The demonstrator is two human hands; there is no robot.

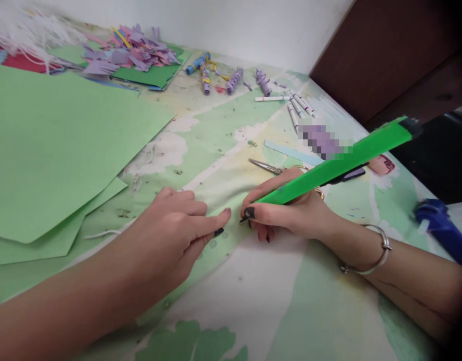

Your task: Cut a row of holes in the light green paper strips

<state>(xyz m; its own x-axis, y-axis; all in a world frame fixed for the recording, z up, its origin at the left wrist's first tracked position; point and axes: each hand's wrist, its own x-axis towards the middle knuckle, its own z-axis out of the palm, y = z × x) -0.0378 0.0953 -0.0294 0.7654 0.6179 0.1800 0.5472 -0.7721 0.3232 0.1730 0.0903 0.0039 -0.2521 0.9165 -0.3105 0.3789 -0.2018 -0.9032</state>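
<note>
My right hand [287, 200] grips a long bright green stick-like tool [339, 168] like a pen. The tool has a dark far end, and its thin dark tip points down at the table; I cannot tell its exact kind. My left hand [182, 225] rests on the table just left of that tip, index finger stretched out, thumb beneath it, other fingers bent. Under and between the hands is a light green band [218, 244], which blends with the tablecloth, so I cannot tell if it is paper. Small scissors [265, 166] lie just beyond my right hand.
Large light green paper sheets [65, 150] cover the left. Behind are paper scraps [137, 47] and curled paper rolls [234, 80]. White markers [298, 103], a pale blue strip [291, 152] and a blurred purple item [323, 140] lie at back right, a blue tool [441, 228] at right.
</note>
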